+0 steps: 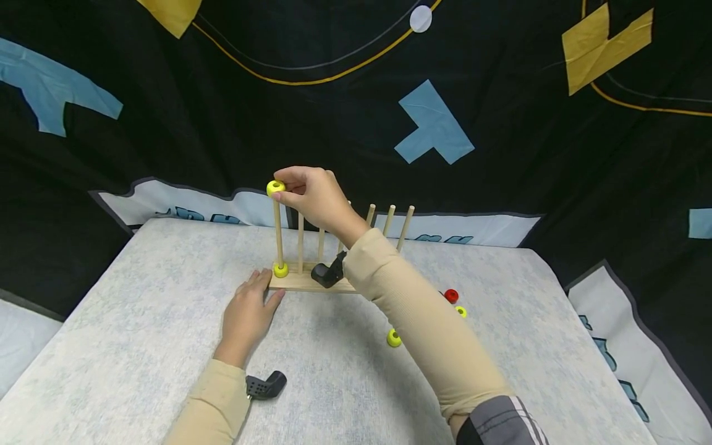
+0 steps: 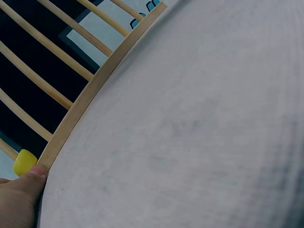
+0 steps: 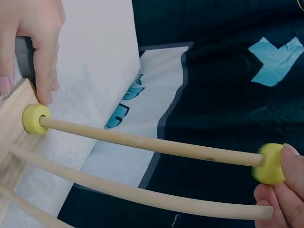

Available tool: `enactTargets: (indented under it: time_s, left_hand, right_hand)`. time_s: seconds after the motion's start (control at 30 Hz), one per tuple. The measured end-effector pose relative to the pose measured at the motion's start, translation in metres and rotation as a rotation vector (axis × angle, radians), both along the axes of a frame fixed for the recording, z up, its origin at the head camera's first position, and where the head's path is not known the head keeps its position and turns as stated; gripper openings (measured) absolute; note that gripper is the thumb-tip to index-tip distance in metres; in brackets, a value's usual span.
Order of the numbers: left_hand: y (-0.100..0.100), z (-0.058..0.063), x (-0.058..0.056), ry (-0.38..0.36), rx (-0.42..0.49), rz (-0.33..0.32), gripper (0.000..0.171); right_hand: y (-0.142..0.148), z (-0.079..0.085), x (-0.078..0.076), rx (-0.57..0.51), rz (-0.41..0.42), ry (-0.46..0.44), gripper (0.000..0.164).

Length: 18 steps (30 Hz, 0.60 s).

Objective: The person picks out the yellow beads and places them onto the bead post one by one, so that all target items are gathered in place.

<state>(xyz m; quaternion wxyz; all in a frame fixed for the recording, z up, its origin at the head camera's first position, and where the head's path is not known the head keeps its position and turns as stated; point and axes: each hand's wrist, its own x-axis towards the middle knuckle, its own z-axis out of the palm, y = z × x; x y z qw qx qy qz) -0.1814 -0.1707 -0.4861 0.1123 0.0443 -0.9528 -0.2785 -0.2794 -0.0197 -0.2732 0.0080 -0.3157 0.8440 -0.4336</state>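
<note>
A wooden peg board [image 1: 300, 282] with several upright pegs stands on the table. My right hand [image 1: 319, 194] pinches a yellow bead [image 1: 275, 188] between thumb and fingers at the top of the leftmost peg [image 3: 152, 142]. The peg's tip is at the bead's hole in the right wrist view. A second yellow bead [image 3: 35, 118] sits round the foot of that same peg. My left hand [image 1: 247, 315] grips the board's left end, thumb on the front edge and fingers round the end. The right forearm hides part of the board.
Right of the board lie a red bead [image 1: 451, 296] and a yellow bead [image 1: 461, 311]; another yellow bead [image 1: 394, 338] lies nearer, beside the right sleeve. A black cloth [image 1: 334, 130] with tape pieces hangs behind the table [image 1: 139, 321].
</note>
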Motion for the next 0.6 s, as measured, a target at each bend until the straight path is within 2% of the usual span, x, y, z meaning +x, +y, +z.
enactTargets:
  time_s: [0.17,0.6]
  left_hand:
    - [0.001,0.001,0.0,0.0,-0.008,0.003,0.062]
    - [0.0,0.001,0.001,-0.016,-0.004,0.002,0.063]
  right_hand:
    - [0.004,0.001,0.002,0.007,-0.013,0.035,0.039]
    - [0.027,0.004,0.014,-0.09,-0.002,0.091,0.037]
